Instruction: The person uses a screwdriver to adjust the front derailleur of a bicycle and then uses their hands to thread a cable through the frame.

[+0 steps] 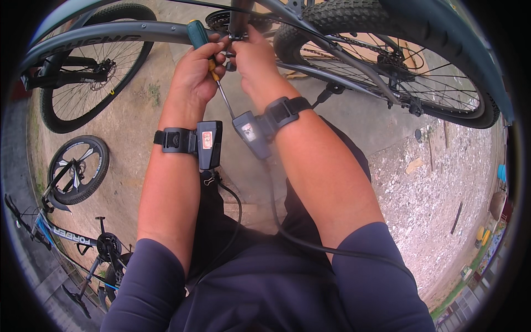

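My left hand point(193, 74) is closed around a screwdriver point(197, 34) with a green and yellow handle, its thin metal shaft slanting down toward my right wrist. The left fingertips also reach up beside the seat tube point(241, 21) of a grey mountain bike. Against that tube, close to a small metal clamp-like part point(238, 37), the fingers of my right hand point(255, 62) are curled together. What they pinch is hidden behind them. A dark chainring point(217, 20) shows just beyond the hands.
The grey frame's top tube point(166, 31) runs left to a front wheel point(52, 105); the rear wheel point(354, 22) stands at the right. A second bicycle point(77, 237) is at the left. A kickstand point(326, 94) hangs near my right forearm. Cables trail from both wrist devices.
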`<move>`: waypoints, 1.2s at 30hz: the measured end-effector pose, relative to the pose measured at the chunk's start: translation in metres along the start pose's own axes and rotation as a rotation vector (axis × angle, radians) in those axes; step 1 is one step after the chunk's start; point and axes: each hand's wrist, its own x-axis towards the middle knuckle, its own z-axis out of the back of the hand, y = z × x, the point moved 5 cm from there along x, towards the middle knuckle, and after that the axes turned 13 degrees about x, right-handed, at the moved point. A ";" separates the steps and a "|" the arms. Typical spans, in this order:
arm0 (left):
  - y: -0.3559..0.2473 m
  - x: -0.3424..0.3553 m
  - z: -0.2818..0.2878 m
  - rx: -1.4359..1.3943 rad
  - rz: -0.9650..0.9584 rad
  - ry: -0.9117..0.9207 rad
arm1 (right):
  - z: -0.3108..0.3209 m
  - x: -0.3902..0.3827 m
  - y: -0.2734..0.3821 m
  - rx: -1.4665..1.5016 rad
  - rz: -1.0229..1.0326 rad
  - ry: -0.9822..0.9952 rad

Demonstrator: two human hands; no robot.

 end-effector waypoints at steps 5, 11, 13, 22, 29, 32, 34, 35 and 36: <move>0.001 0.002 0.001 -0.012 -0.001 0.015 | 0.004 0.005 -0.003 -0.042 0.003 0.038; 0.001 0.002 0.002 -0.005 0.002 0.010 | 0.002 -0.002 0.001 0.035 0.006 -0.046; 0.001 0.002 0.002 -0.004 0.001 0.011 | 0.002 -0.003 0.002 0.032 0.015 -0.043; 0.002 0.003 0.004 0.000 0.002 0.011 | 0.003 0.002 -0.001 -0.031 0.014 -0.004; 0.003 0.003 0.005 0.016 0.003 0.015 | 0.001 -0.004 0.002 0.000 0.011 -0.041; 0.003 0.003 0.004 0.016 0.002 0.010 | 0.002 -0.002 0.001 -0.022 0.008 -0.013; 0.003 0.003 0.004 0.015 0.000 0.006 | 0.004 0.001 -0.001 -0.079 -0.009 0.041; 0.003 0.003 0.004 0.014 -0.002 0.004 | 0.004 0.002 -0.002 -0.069 -0.003 0.036; 0.003 0.003 0.003 0.013 -0.004 0.002 | 0.004 0.002 -0.003 -0.058 0.002 0.030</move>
